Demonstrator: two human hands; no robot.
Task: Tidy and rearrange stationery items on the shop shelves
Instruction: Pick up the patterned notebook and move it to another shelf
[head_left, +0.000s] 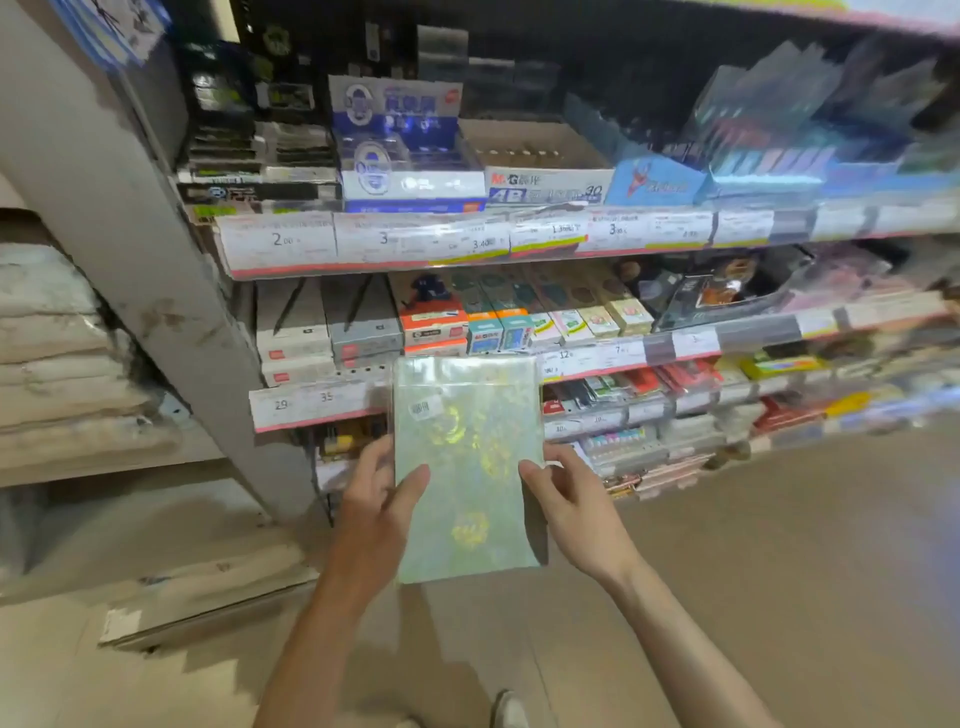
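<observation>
While shelves wait, I hold green packet in front of them, off shelf: left hand and right hand pinch its side edges, thumbs on front. Not yet placed; most tidying seems left.

My left hand, right hand: bare, no rings, no watch. Both forearms bare, no sleeves in view. Shoe toe pale, blurred, at bottom edge.
</observation>
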